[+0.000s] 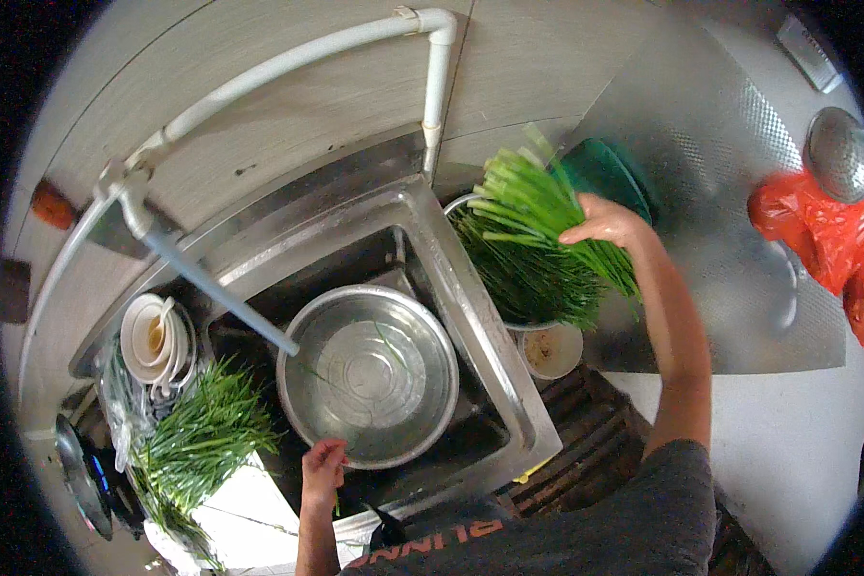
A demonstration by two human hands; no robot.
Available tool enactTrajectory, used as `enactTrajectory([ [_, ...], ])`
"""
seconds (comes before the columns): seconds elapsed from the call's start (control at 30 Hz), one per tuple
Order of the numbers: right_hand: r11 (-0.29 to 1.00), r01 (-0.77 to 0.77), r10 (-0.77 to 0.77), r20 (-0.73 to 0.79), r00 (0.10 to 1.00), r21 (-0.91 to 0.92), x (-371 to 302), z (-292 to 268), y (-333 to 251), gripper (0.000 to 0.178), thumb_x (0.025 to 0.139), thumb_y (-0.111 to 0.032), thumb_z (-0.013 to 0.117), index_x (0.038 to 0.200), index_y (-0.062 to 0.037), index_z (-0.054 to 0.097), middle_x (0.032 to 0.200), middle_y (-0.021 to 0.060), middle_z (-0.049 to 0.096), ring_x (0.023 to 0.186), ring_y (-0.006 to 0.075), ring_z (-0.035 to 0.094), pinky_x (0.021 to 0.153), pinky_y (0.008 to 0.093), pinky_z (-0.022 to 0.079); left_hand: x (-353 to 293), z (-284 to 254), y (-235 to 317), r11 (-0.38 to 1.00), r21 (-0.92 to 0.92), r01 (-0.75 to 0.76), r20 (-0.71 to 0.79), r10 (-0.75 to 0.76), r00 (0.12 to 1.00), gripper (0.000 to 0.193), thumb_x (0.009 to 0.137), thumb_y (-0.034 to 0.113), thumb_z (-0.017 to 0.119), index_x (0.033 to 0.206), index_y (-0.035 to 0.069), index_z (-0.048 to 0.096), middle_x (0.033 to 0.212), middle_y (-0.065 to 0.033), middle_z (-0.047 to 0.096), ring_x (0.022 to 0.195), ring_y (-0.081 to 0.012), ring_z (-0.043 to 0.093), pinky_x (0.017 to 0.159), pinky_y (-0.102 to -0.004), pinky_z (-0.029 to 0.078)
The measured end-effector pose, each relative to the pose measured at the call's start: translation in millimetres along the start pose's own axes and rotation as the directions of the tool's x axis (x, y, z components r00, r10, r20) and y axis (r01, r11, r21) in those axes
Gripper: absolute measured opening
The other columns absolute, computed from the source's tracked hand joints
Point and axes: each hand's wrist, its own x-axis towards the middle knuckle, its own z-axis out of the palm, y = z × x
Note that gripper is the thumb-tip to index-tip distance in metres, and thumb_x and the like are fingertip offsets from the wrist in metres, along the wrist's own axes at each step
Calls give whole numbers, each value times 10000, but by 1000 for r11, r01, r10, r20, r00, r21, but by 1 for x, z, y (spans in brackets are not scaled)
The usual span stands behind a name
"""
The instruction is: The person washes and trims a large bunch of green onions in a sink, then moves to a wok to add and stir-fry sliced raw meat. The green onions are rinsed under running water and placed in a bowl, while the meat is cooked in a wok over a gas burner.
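Note:
My right hand (612,221) is closed round a thick bunch of garlic chives (523,197), their pale cut ends pointing up and left. The bunch is above a metal basin (466,204) heaped with more dark green chives (528,274). By the near rim of a steel bowl (370,370) in the sink, my left hand (324,470) has its fingers curled together. A bit of green shows just below that hand; what the fingers hold is too small to name. The bowl contains clear water and a few loose green blades.
A grey-blue hose (221,293) hangs from a white pipe over the steel sink (480,317). On the left lie more chives (206,432), a white board (245,514) and stacked white cups (152,336). A green container (610,178), red plastic bag (816,221) and metal ladle (840,154) are to the right.

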Motion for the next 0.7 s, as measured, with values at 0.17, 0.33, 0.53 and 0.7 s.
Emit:
enactTrajectory([
  [0.17,938,-56,78,51,996,-343,106,75,116,1031,631,-265,852,1448,-76,253,1436,203,356,1316,332,351,1081,402,301,34,26,-23,991,88,97,44,-101,994,164,858,59,585,1010,35,641,691,1,566,474,-35,423,406,-203,307],
  [0.33,671,-245,16,-317,948,-700,130,184,197,1000,692,-213,768,1488,-249,164,1510,89,250,1374,325,262,1064,619,235,95,24,-59,941,326,-95,39,87,995,183,850,54,586,1027,42,632,695,6,548,495,-57,437,429,-226,328],
  [0.53,635,79,-354,-200,914,-768,115,211,221,678,841,-49,479,1458,-253,289,1492,45,305,1300,306,375,1062,482,327,166,-11,-95,974,142,177,-186,-150,971,243,917,150,550,1132,44,589,783,-71,593,436,-111,427,415,-280,347],
  [0.7,423,129,-253,19,967,-897,105,215,204,612,850,-97,496,1426,-243,348,1540,-25,204,1374,294,274,1107,517,251,249,-32,-110,963,-261,65,-588,-212,781,272,886,212,625,1096,46,575,753,-81,577,420,-137,418,397,-309,344],
])
